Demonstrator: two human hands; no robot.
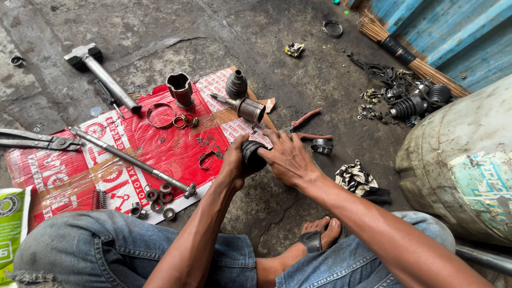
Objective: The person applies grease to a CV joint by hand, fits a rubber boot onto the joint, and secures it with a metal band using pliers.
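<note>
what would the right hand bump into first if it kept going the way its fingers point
The right hand points up-left over the black rubber boot. Past that, the metal joint housing with its stub shaft on the red sheet probably comes first, though depth is unclear.

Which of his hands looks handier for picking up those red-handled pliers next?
Probably the right hand: the red-handled pliers lie on the floor just beyond its fingers. The left hand grips the black rubber boot and sits farther from them.

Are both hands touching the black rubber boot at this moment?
Touching. The head view shows the left hand wrapped around the black rubber boot and the right hand pressed over its other side, with no gap visible.
</note>
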